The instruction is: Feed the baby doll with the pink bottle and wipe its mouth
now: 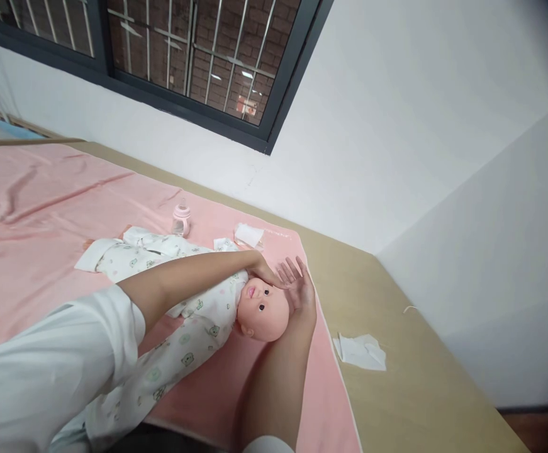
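A bald baby doll (pixel 267 311) in white printed clothes lies on its back on a pink blanket (pixel 212 384), its head toward the right. My left arm reaches across the doll's chest. At the far side of the doll's head is my left hand (pixel 265 269), fingers stretched out and partly hidden. My right hand (pixel 301 288) is open beside the crown of the head, palm toward it and fingers apart. The fingertips of the two hands come close together; whether they touch, I cannot tell. Neither hand grips anything.
A pink-topped baby bottle (pixel 181 220) stands beyond the doll's legs. Past its shoulder sits a white tissue pack (pixel 249 235). A crumpled white tissue (pixel 361 352) lies on the wooden tabletop (pixel 349 277) to the right. Behind are a white wall and a barred window (pixel 193 56).
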Tool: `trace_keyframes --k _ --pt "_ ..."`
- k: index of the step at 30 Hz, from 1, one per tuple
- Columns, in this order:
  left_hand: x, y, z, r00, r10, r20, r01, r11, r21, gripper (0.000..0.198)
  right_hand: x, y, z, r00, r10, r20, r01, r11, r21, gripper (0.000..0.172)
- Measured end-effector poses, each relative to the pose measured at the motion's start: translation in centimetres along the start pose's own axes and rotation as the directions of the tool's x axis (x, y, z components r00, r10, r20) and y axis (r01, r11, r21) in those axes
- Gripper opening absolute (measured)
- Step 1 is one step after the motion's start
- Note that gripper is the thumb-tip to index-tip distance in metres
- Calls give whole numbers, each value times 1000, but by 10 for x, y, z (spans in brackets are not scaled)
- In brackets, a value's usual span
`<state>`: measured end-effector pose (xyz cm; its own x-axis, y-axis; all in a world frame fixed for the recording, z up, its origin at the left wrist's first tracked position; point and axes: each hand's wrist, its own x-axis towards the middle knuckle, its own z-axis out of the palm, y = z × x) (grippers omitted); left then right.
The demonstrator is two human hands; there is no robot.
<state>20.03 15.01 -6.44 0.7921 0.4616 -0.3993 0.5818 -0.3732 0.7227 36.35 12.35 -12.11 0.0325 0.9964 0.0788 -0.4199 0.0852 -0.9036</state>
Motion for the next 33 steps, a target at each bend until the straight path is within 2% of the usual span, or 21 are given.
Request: trace_keyframes --k 4,7,11,14,16,23,28,33 --pt "2 -3 -10 995 -81 -53 87 989 121 48 0 0 0 998 59 -6 -59 996 72 43" --pt "-2 -10 -26 969 -108 -220 159 960 231 37 1 0 3 996 83 25 -85 990 115 45" --pt "-14 -28 -48 857 -88 -508 303 883 358 28 3 2 10 995 88 56 -95 984 152 46" --pt "-21 -44 -60 775 -44 -630 377 833 405 29 5 4 12 993 98 66 -107 982 157 47" --pt "-22 -52 -67 755 -28 -655 400 811 426 29 6 5 12 993 103 62 -112 980 165 45" --pt "-10 -66 -75 757 -77 -649 455 775 439 32 9 7 10 993 117 24 -120 975 187 42" --pt "-5 -70 -75 755 -122 -644 472 783 405 34 9 7 9 994 104 22 -107 977 183 42" --pt "-12 -69 -76 756 -105 -646 433 821 372 35 10 7 9 993 120 17 -121 977 173 43"
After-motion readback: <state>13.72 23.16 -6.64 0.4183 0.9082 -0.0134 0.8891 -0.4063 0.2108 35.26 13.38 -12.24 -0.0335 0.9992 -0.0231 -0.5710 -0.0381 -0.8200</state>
